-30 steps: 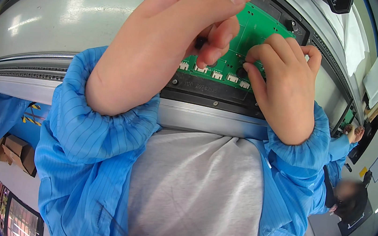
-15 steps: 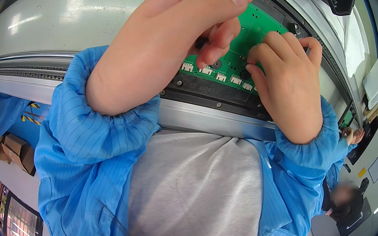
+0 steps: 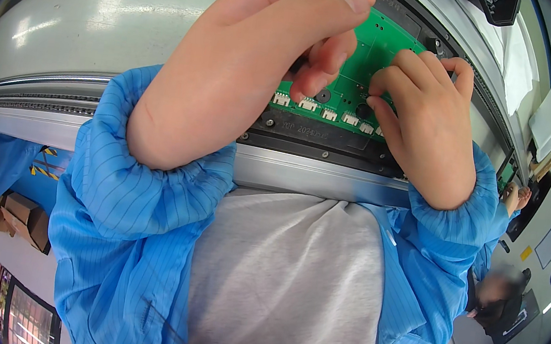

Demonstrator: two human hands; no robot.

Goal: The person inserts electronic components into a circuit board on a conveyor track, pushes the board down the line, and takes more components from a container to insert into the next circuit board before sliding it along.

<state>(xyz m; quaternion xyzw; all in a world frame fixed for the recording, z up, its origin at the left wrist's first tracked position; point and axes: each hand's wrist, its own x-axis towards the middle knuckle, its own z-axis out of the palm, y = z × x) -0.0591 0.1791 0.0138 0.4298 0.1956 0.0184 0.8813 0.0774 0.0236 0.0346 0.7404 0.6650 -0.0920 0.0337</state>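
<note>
Green circuit board (image 3: 373, 50) lay flat inside a black frame (image 3: 351, 146), just beyond a silver metal rail (image 3: 323, 175) at the person's waist. Small white connectors (image 3: 349, 118) lined its near edge, with a round black disc (image 3: 323, 96) just behind them. Both hands reached over it from gathered blue cuffs (image 3: 156, 188).

On the right half, the right hand (image 3: 428, 118) was held narrow, its thumb and forefinger close together beside a dark round part (image 3: 364, 111) near the connector row; whether they gripped it could not be told. The left hand (image 3: 259, 53) hung over the left half with its fingers curled in and thumb stretched forward; its inner side was partly hidden, so whether it held anything could not be told either.

Fine handling here seemed to call for light fingertip pressure, straight down and without sideways push, with knuckles kept off neighbouring connectors. Drawing the left hand aside would likely have given a clearer view of the board.
</note>
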